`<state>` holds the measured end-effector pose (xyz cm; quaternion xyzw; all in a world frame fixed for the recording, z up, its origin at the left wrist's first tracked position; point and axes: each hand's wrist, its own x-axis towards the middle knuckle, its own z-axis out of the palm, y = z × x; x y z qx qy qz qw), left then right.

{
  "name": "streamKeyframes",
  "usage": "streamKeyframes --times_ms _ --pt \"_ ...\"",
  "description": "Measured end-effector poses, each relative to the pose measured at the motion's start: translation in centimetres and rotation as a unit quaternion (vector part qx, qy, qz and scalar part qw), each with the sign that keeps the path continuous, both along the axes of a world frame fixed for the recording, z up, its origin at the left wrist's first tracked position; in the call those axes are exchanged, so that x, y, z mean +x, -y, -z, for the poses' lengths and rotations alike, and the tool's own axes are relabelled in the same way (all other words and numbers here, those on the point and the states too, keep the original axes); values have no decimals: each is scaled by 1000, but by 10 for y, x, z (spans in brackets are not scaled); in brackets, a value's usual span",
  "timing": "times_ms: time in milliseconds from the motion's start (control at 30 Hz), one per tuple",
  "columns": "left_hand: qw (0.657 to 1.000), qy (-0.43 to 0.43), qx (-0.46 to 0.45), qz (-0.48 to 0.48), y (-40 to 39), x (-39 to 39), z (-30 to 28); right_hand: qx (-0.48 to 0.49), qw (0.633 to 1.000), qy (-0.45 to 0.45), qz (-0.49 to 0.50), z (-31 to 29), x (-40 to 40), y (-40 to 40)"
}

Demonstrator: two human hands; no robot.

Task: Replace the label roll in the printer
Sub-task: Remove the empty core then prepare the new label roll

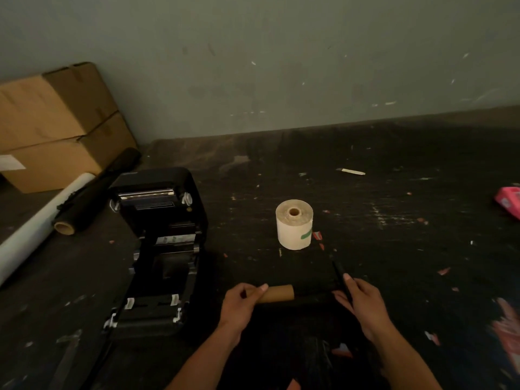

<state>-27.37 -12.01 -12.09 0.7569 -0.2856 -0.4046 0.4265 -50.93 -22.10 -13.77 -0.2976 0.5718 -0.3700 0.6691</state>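
Observation:
The black label printer (pixel 157 249) lies on the dark table at the left with its lid swung open and its roll bay bare. A full cream label roll (pixel 294 224) stands on end in the middle of the table, with a green tab on its side. My left hand (pixel 242 304) grips an empty brown cardboard core (pixel 277 294) by its left end. The core sits on a black spindle (pixel 318 295) that runs to the right. My right hand (pixel 358 301) holds the spindle's black end plate (pixel 342 277).
Two stacked cardboard boxes (pixel 56 128) stand at the back left by the wall. A black film roll (pixel 95 192) and a white paper roll (pixel 42 220) lie beside them. A pink object (pixel 509 201) sits at the right edge. Paper scraps litter the table.

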Motion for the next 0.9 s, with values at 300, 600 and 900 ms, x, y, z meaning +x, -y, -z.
streamKeyframes --times_ms 300,600,900 --pt "962 253 14 100 -6 -5 12 -37 991 -128 -31 6 -18 5" --pt "916 364 45 163 -11 -12 23 -109 906 -367 -183 -3 -19 1" --pt "905 374 63 194 -9 -12 24 -138 885 -405 -186 -2 -13 -4"
